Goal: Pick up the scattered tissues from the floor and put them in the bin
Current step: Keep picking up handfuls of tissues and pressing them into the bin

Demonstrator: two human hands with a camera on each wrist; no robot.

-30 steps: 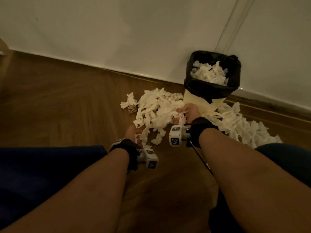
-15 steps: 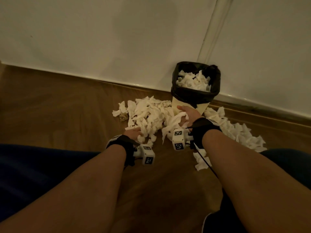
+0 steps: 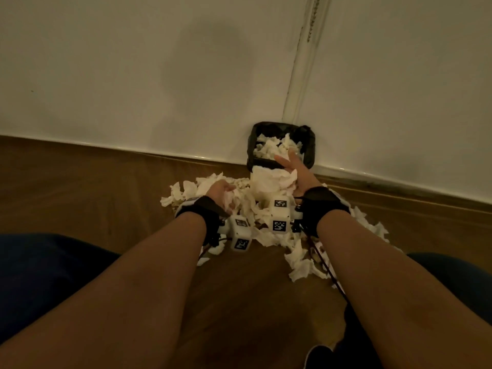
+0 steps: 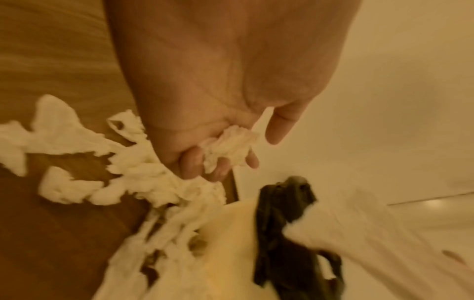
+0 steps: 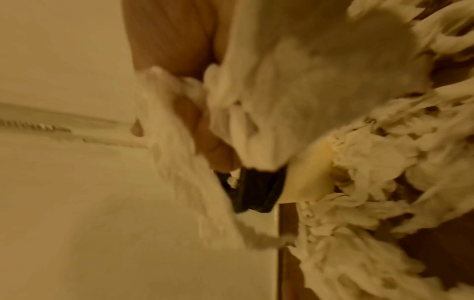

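Observation:
A bin (image 3: 308, 145) with a black liner stands against the wall, heaped with white tissues. Many more tissues (image 3: 300, 258) lie scattered on the wooden floor in front of it. My right hand (image 3: 294, 170) holds a large bundle of tissues (image 3: 269, 179) raised at the bin's front rim, two fingers reaching over the rim. The right wrist view is blurred; tissue is draped round the fingers (image 5: 205, 132) above the liner (image 5: 256, 188). My left hand (image 3: 221, 191) is lower, over the pile. Its fingers (image 4: 195, 162) curl round a small tissue wad (image 4: 228, 148).
A white wall (image 3: 159, 75) with a skirting board runs behind the bin, and a vertical seam (image 3: 300, 62) rises above it. Bare wooden floor (image 3: 80, 182) lies to the left. My dark-clad knees (image 3: 40, 275) flank the arms at both lower sides.
My right hand has lifted a bundle of tissues from the floor up to the bin's rim. My left hand has moved forward into the pile and gripped a wad. The view has tilted up.

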